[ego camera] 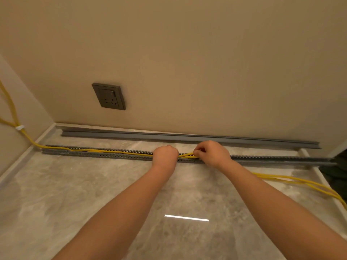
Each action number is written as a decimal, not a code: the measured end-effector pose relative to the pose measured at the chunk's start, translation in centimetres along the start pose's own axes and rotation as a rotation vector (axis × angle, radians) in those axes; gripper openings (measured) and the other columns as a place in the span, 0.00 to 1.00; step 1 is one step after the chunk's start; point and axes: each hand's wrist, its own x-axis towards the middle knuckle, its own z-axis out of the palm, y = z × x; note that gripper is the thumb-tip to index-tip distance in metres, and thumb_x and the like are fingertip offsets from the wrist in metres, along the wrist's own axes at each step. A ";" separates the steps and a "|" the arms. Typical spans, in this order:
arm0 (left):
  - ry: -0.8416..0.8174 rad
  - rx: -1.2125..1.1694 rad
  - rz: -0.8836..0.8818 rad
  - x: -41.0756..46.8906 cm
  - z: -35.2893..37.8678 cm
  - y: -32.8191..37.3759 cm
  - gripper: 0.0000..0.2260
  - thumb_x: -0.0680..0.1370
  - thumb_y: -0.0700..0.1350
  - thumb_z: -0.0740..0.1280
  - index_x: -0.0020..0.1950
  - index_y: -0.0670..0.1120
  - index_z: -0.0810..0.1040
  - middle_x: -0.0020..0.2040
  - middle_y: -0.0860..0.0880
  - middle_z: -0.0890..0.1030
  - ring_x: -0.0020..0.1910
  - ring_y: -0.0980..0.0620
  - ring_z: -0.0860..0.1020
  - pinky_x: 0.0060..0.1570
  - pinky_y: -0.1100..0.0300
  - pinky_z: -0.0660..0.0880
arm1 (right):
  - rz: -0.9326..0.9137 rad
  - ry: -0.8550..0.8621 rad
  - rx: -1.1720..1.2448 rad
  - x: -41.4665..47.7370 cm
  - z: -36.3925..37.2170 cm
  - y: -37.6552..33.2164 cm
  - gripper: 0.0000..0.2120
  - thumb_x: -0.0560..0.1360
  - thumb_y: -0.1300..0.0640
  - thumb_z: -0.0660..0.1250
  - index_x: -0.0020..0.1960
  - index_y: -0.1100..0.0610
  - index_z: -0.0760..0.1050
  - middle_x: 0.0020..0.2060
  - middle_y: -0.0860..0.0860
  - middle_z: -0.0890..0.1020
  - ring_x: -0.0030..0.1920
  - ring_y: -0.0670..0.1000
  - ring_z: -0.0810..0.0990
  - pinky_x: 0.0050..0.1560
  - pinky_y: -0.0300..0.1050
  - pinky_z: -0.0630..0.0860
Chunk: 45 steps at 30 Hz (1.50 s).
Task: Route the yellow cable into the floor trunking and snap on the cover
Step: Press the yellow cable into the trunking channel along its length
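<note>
Roughly half laid: yellow cable (116,151) sat in trunking (272,158) left of both hands (166,153), which pinched it; right remainder loose, cover (187,137) off.

- The trunking (112,153) lies on the floor (93,194), running left to right, a little out from the back wall (187,62).
- The cover (169,136) lies behind the trunking, along the foot of the wall, apart from it.
- The socket (109,96) sits on the wall above the cover's left part.
- The cable (116,151) comes down the left wall, lies in the trunking's left half, and leaves over its front edge to trail across the floor to the right.
- The left hand (165,155) and right hand (210,153) rest on the trunking's middle, close together, the cable between them.
</note>
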 end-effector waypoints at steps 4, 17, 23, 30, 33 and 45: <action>-0.008 0.004 0.025 0.0 0.2 0.0 0.12 0.77 0.34 0.63 0.56 0.45 0.80 0.53 0.46 0.80 0.52 0.45 0.81 0.44 0.57 0.75 | 0.028 0.022 -0.024 0.0 0.0 -0.8 0.04 0.75 0.51 0.66 0.46 0.48 0.79 0.44 0.50 0.83 0.49 0.54 0.80 0.41 0.44 0.70; 0.031 0.006 0.022 -0.1 0.2 0.4 0.10 0.77 0.35 0.63 0.54 0.46 0.80 0.51 0.48 0.81 0.49 0.46 0.81 0.38 0.58 0.67 | -0.036 -0.074 -0.206 1.8 -0.7 -1.6 0.05 0.72 0.59 0.68 0.44 0.54 0.83 0.45 0.53 0.85 0.48 0.57 0.82 0.44 0.48 0.78; 0.138 -0.166 -0.006 -0.2 1.3 3.0 0.10 0.77 0.43 0.63 0.55 0.49 0.81 0.50 0.47 0.79 0.49 0.45 0.79 0.37 0.57 0.69 | -0.054 -0.158 -0.117 2.8 -0.5 -0.5 0.05 0.70 0.60 0.68 0.37 0.52 0.78 0.44 0.54 0.85 0.47 0.56 0.82 0.44 0.49 0.79; 0.111 -0.144 -0.052 -0.2 1.3 5.4 0.09 0.76 0.41 0.65 0.53 0.48 0.82 0.48 0.48 0.79 0.47 0.45 0.80 0.33 0.57 0.68 | -0.022 -0.198 0.047 3.2 -0.2 0.7 0.11 0.69 0.60 0.69 0.31 0.50 0.73 0.36 0.50 0.81 0.44 0.54 0.82 0.39 0.42 0.72; 0.055 -0.082 -0.051 0.1 0.7 5.7 0.08 0.76 0.39 0.65 0.52 0.47 0.81 0.48 0.47 0.79 0.47 0.44 0.80 0.34 0.57 0.67 | -0.052 -0.210 0.050 3.3 -0.1 0.9 0.10 0.71 0.59 0.69 0.33 0.50 0.73 0.39 0.51 0.81 0.45 0.54 0.81 0.39 0.43 0.72; -0.009 0.004 -0.095 0.1 -1.5 7.9 0.11 0.78 0.35 0.62 0.57 0.45 0.78 0.53 0.46 0.78 0.50 0.45 0.80 0.37 0.57 0.68 | -0.149 -0.130 -0.073 0.8 -1.5 4.1 0.06 0.70 0.56 0.69 0.43 0.48 0.73 0.43 0.49 0.78 0.42 0.52 0.75 0.37 0.42 0.68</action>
